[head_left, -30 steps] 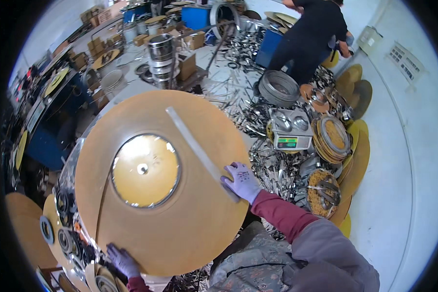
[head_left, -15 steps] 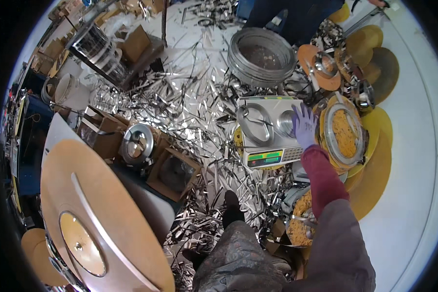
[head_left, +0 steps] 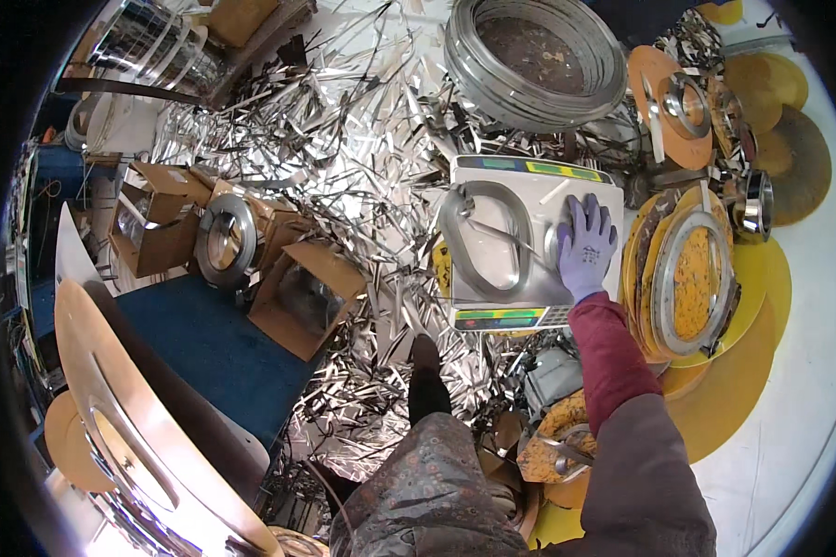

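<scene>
My right hand (head_left: 585, 255), in a purple glove, lies over the right side of the scale's metal platform with its fingers spread. Beside the thumb and partly under the hand is a small round metal coil (head_left: 553, 247), whose right part is hidden. A larger oval loop of grey metal strip (head_left: 448, 232) lies on the left of the scale (head_left: 474, 174), with a thin strip across it. At the scale's near edge is a display panel with green and yellow windows (head_left: 502, 318). My left hand is out of view.
Shiny metal strip scraps (head_left: 362, 139) cover the floor around my foot. Beyond the scale stands a large stack of metal coils (head_left: 474, 84). Yellow discs with metal rings (head_left: 659, 288) lean at right. A large tan disc (head_left: 93, 343) and open cardboard boxes (head_left: 334, 269) are at left.
My view has shifted, so the scale and coils look larger and the tan disc at left appears narrower. My right hand stays by the small coil, its fingers still spread.
</scene>
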Demonstrator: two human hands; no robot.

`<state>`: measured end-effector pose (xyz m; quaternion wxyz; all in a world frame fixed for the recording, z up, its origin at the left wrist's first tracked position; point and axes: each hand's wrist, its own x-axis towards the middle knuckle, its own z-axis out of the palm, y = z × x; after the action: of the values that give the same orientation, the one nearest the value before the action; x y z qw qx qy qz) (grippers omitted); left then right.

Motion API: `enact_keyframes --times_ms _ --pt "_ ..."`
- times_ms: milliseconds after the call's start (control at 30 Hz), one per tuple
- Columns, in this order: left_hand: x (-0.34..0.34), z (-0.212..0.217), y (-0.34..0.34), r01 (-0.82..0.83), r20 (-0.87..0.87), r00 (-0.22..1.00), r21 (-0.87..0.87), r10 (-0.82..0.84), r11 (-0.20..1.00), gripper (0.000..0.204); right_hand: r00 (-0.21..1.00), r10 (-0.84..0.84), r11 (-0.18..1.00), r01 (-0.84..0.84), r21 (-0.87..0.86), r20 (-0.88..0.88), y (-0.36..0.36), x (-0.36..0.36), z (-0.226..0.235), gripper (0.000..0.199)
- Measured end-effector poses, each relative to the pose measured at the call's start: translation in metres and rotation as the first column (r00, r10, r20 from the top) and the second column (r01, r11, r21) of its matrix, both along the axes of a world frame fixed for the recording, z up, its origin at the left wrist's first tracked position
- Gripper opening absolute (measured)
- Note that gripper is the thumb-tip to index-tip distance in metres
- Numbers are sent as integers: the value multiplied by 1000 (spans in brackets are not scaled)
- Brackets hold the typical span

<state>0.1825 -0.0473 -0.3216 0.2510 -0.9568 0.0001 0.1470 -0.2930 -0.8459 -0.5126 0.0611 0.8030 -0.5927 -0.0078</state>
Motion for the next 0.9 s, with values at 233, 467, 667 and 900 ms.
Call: enact_keyframes --times_ms 233,467,667,900 --pt "9 -6 15 -89 -13 996 -65 89 994 53 976 188 883 -217 417 109 -9 -36 56 103" --pt "24 -11 54 -123 -20 992 -144 121 982 55 621 741 617 -478 625 -256 -13 -18 95 121" --pt "37 -14 120 -144 -17 990 -204 143 968 57 752 658 613 -506 607 -38 -19 0 93 119" --pt "37 -32 154 -191 36 973 -436 229 879 65 967 245 814 -169 556 -65 57 -14 95 117"
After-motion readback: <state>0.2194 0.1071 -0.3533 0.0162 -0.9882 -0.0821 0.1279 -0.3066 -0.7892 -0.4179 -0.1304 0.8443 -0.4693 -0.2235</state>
